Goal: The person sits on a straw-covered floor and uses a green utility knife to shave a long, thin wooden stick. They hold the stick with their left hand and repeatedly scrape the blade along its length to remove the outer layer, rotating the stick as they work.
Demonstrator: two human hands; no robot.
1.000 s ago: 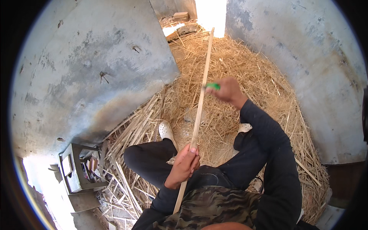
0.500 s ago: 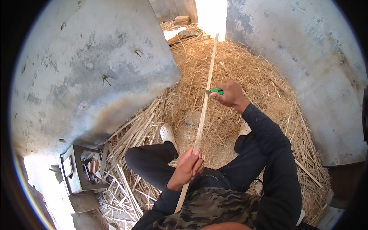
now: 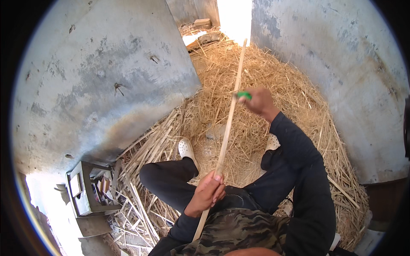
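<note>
A long, pale wooden strip (image 3: 229,128) slants from my lap up toward the bright gap ahead. My left hand (image 3: 208,194) is wrapped round its lower part, just in front of my waist. Farther up, my right hand (image 3: 259,101) grips a green-handled knife (image 3: 244,95), slightly smeared by motion. The knife's dark blade end meets the strip's right side; how deep it bites cannot be seen. The strip's lower end rests by my camouflage-patterned top.
Straw-like shavings (image 3: 282,81) cover the ground between two grey walls. Loose thin strips (image 3: 141,205) lie to my left, beside a small open box (image 3: 92,187) holding odds and ends. My feet in white clogs (image 3: 186,149) stand either side. A brick (image 3: 202,23) sits near the gap.
My right hand and the knife have shifted slightly up and right along the strip. The strip has turned a little in my left hand, and its far end leans slightly farther right.
</note>
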